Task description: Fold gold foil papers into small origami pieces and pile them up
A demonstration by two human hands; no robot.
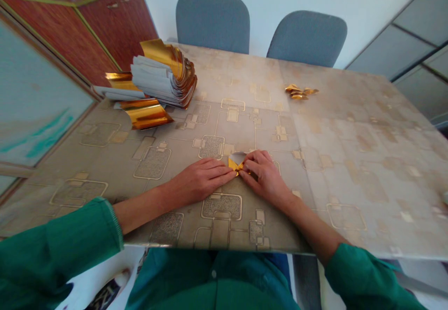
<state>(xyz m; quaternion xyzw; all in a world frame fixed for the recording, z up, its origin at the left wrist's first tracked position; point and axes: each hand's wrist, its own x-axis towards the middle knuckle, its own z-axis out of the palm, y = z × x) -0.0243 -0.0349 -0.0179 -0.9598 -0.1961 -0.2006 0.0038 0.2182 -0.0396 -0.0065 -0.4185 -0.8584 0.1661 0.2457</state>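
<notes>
A small folded piece of gold foil paper (pixel 235 164) with a pale inner side lies on the patterned table just in front of me. My left hand (pixel 201 179) comes from the left, fingers straight and close together, their tips pressed on the paper's left and near edge. From the right, my right hand (pixel 264 175) pinches the opposite edge between thumb and bent fingers. Both sets of fingertips nearly meet at the paper's near side and cover part of it.
A thick fanned stack of gold-and-white paper (pixel 159 79) stands at the far left, with a loose curled gold sheet (pixel 145 114) beside it. Several folded gold pieces (pixel 299 92) lie at the back right. Two grey chairs (pixel 213 21) stand behind the table (pixel 350 161).
</notes>
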